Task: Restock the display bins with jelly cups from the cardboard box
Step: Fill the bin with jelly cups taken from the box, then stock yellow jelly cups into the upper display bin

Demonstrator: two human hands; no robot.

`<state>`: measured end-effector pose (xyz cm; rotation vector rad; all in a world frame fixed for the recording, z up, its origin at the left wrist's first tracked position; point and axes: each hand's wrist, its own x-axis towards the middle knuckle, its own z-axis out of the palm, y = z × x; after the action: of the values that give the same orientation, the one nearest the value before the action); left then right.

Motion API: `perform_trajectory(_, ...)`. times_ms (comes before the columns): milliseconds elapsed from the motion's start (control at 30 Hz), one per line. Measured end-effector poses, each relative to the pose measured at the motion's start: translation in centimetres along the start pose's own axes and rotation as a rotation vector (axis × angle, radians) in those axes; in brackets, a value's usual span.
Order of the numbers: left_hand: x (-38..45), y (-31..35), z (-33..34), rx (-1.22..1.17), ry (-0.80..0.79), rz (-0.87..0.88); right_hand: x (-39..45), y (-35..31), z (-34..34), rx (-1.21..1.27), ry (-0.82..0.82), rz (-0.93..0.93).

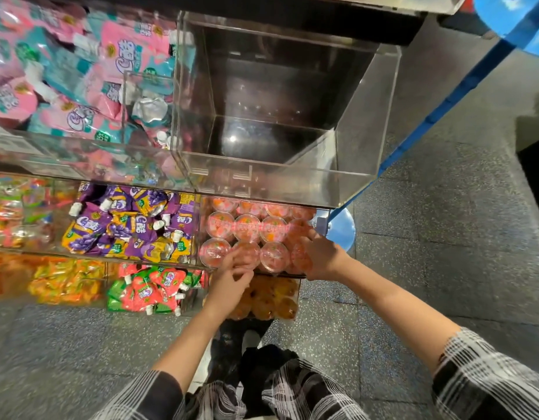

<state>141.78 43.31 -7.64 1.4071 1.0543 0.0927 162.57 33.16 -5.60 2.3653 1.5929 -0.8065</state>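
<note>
Head view, left hand (231, 278) fingers loose beside jelly cups (247, 228), right hand (321, 259) gripping one cup (301, 256).

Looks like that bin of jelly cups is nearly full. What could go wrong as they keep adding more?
The pink jelly cups already fill the bin edge to edge, so another one pressed in by the right hand may tip out over the front. The left hand works in the same front row and may knock a cup loose.
</note>
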Motion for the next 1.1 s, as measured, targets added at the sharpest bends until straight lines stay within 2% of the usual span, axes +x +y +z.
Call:
perform_trajectory(133,0.4,0.0,-0.8,-0.130,0.068,-0.073,1.6,0.5,2.1,-0.235,0.059,-0.048)
perform_trajectory(233,0.9,-0.5,-1.2,-0.145,0.111,-0.091,2.7,0.9,3.6,-0.172,0.077,-0.067)
perform_trajectory(367,1.1,-0.8,-1.1,-0.279,0.143,-0.113,3.7,1.1,4.3,-0.066,0.093,-0.038)
perform_trajectory(533,0.4,-1.5,-0.5,-0.309,0.203,-0.129,4.0,0.7,4.5,-0.297,0.019,0.038)
perform_trajectory(600,-0.2,-1.8,-0.8,-0.290,0.195,-0.133,3.8,0.1,4.0,-0.311,0.077,0.017)
perform_trajectory(667,-1.0,-2.2,-1.5,-0.296,0.185,-0.120,3.6,-0.6,3.8,-0.330,0.214,-0.060)
perform_trajectory(767,-2.3,-2.5,-3.2,-0.261,0.193,-0.075,3.0,-2.4,3.2,-0.262,0.338,-0.133)
perform_trajectory(833,-3.3,-2.6,-4.6,-0.206,0.185,-0.030,2.7,-5.2,2.1,-0.235,0.246,-0.184)
perform_trajectory(900,-4.7,-3.0,-6.2,-0.186,0.204,-0.001,2.2,-8.7,0.6,-0.250,0.127,-0.141)
perform_trajectory(967,-6.6,-3.5,-8.1,-0.131,0.258,0.033,1.8,-12.2,0.1,-0.264,0.097,-0.147)
perform_trajectory(1100,-12.0,-5.7,-12.5,-0.198,0.378,0.077,0.4,-20.4,-0.4,-0.183,0.049,-0.342)
